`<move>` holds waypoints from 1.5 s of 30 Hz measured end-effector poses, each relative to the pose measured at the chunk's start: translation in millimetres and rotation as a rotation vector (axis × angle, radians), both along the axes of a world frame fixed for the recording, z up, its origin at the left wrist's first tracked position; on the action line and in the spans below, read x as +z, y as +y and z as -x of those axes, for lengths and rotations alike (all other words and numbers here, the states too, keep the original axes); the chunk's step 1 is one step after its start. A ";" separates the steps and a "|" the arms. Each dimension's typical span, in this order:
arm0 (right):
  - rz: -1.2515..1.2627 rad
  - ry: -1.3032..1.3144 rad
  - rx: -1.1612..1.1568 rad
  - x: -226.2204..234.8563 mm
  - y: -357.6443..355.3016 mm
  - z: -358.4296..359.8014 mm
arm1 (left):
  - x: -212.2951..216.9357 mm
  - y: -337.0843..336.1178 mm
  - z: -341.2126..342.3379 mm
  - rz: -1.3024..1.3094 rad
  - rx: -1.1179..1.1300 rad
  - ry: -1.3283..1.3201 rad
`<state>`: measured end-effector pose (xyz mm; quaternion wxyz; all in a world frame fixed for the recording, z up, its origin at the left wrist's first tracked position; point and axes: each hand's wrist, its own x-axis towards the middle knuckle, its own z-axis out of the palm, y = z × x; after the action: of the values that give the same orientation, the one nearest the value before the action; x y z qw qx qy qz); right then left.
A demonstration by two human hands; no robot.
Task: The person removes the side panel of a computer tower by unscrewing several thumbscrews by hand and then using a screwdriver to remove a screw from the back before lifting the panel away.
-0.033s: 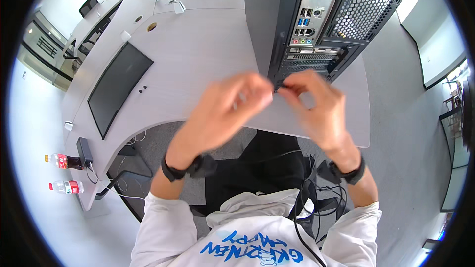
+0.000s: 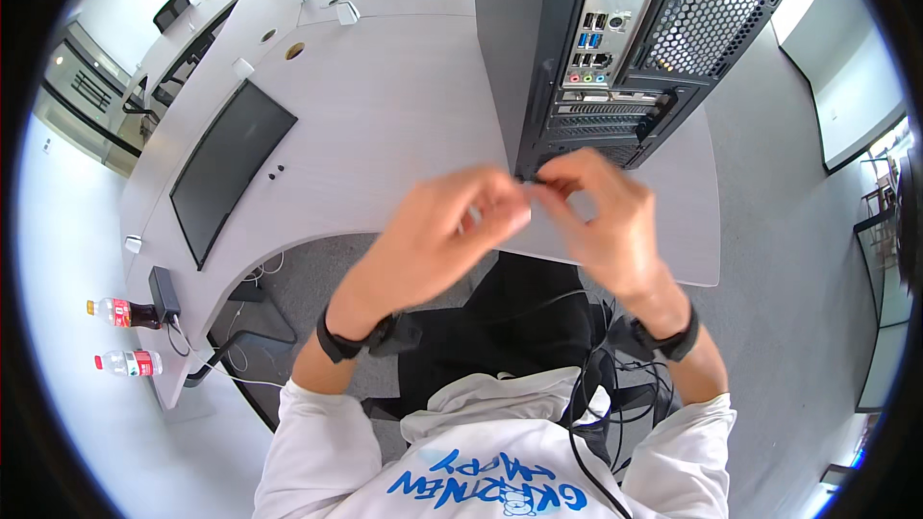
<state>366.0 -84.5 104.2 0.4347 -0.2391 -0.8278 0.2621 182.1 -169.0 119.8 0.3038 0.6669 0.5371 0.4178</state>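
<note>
A black computer tower (image 2: 538, 58) stands on the desk with its rear ports and perforated grille in view. Just in front of its lower end, my left hand (image 2: 447, 231) and my right hand (image 2: 601, 221) meet at the fingertips. Both hands are closed in a pinch, with thumbs against fingers and the left one blurred by motion. A small dark bit (image 2: 529, 179) shows between the fingertips, too small to name. Each wrist wears a black strap. Two small black pieces (image 2: 276, 173) lie on the desk, left of my hands.
The pale curved desk (image 2: 404, 115) carries a flat black panel (image 2: 231, 173) at left. Beyond it are a black box (image 2: 163, 295), a dark drink bottle (image 2: 123, 313) and a clear bottle (image 2: 130, 363). Black cables (image 2: 625, 375) hang by my lap.
My right hand has shifted slightly left and toward me, bringing its fingertips against those of my left hand. My left hand has come a little nearer to me.
</note>
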 end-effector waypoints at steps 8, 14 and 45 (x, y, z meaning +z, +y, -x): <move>0.056 0.052 0.225 -62.2 -17.6 23.1 | -45.2 -19.4 9.5 0.149 0.126 0.132; 0.111 -0.018 0.261 -82.1 -27.7 28.6 | -80.7 -33.0 18.7 0.091 0.077 -0.027; 0.056 -0.115 0.353 -124.3 -10.0 18.3 | -138.7 -64.5 267.0 0.203 1.141 0.850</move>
<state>347.7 -94.5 -20.1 0.3270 -0.1168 -0.8728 0.3430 -84.9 -233.5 -18.9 -0.1370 0.3559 0.9098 0.1635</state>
